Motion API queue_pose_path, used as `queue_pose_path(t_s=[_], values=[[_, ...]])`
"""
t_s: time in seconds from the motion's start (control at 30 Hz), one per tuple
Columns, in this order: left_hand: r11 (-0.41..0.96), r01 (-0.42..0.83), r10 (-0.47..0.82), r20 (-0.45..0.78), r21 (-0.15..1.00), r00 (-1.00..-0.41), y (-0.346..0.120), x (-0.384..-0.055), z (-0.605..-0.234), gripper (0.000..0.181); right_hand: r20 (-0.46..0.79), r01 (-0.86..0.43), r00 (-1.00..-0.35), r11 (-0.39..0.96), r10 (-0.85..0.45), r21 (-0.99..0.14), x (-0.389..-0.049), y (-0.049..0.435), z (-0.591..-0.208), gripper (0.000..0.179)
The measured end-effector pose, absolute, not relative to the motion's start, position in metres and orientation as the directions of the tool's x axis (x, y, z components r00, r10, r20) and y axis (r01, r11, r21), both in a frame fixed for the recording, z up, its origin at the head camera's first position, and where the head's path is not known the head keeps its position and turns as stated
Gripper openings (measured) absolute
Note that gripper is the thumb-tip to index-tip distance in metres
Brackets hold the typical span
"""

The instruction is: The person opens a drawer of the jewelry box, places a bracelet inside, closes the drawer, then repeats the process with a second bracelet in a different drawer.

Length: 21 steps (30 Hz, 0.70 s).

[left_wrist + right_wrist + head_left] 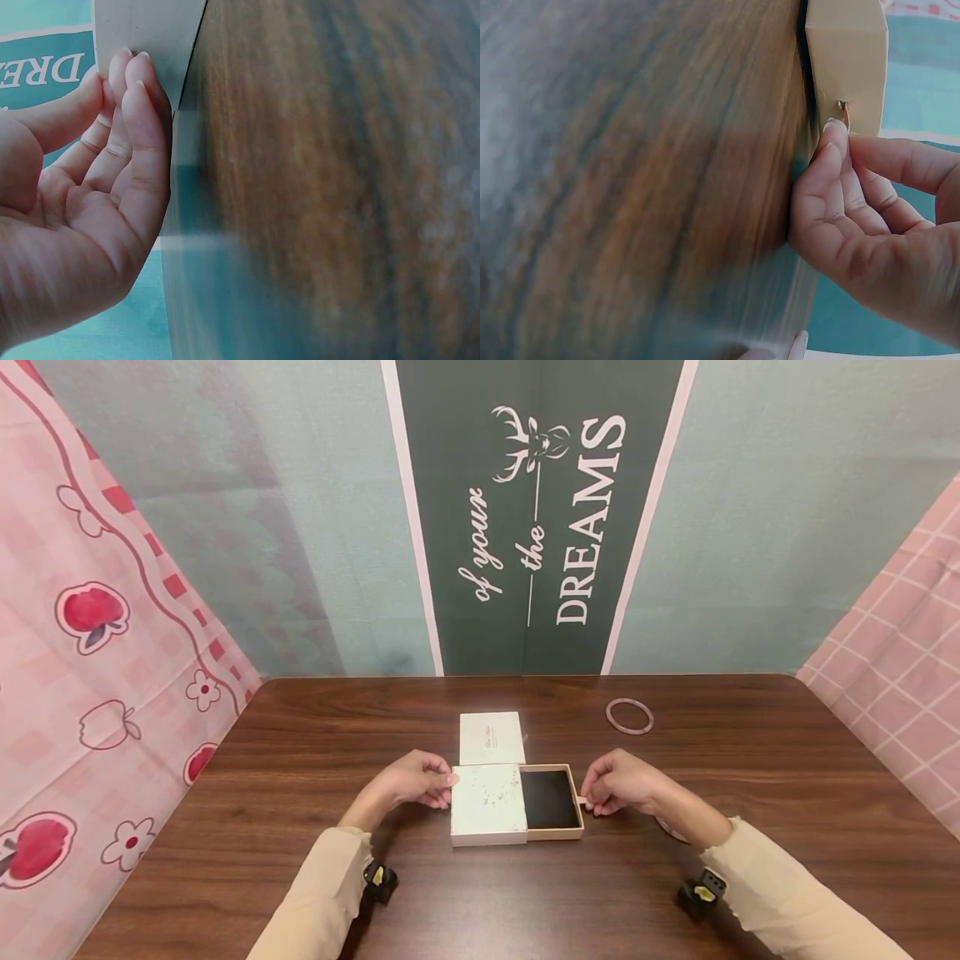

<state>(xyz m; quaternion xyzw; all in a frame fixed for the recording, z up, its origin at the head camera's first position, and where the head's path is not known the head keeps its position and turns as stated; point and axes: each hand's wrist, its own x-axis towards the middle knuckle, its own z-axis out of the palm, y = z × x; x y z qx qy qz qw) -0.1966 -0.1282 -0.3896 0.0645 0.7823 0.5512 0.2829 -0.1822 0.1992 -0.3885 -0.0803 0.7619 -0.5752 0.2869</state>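
The left hand (415, 779) is clamped on the left end of a white speckled box sleeve (487, 802), thumb over the top edge and fingertips against the end wall. The sleeve lies flat mid-worktop (480, 906), with a white printed card (491, 737) just behind it; whether they touch, I cannot tell. To the right, the drawer tray (551, 799) is partly drawn out, its black lining showing. The right hand (622, 781) pinches the ribbon tab (582, 799) on the tray's end wall. So the sliding looks part done: the tray's left portion remains inside the sleeve. Farther right, a pale pink bangle (631, 732) lies outside the box, and another pale curved rim (672, 834) shows beside the right forearm, mostly hidden.

As for room, the left edge is well apart from the left hand, and the near side offers ample wood. Behind, the card and back edge leave less. Rightward the tray seems free to travel, though the right hand occupies that path and the curved rim sits near it.
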Motion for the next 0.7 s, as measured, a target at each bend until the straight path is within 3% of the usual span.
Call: queue_pose_path(t_s=[0.7], values=[[0.378, -0.214, 0.412, -0.37, 0.901, -0.833, -0.1291, -0.1959, -0.3915, 0.013, -0.348, 0.223, -0.819, 0.305, -0.457, -0.926, -0.1801, 0.2096, -0.388, 0.01]])
